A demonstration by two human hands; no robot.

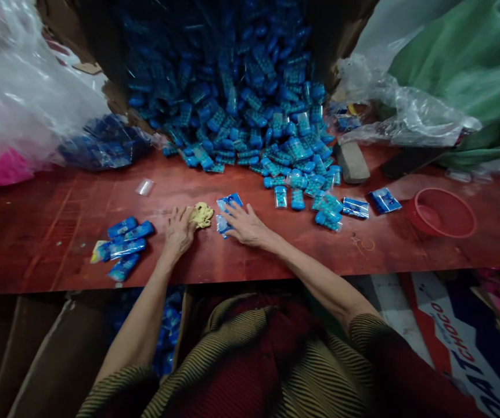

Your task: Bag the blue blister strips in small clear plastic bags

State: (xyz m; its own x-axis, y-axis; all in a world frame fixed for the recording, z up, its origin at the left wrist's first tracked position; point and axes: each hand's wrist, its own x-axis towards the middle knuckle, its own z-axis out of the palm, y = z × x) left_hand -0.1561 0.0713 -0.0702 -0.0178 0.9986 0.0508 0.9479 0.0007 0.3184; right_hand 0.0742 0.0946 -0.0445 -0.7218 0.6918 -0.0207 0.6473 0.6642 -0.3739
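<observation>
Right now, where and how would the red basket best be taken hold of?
Probably at the near edge of its rim, thumb inside and fingers outside, with the right hand coming from the person's side: the red basket is round, its open top faces up, and that edge looks unblocked.

I've got a crumpled yellow wad [202, 215] back from the front edge of the surface [250, 264], plus shiny blue packets [230, 201] flat just right of it, partly covered.

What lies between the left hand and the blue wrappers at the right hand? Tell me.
The head view shows a crumpled yellow wad between the left hand and the blue wrappers.
</observation>
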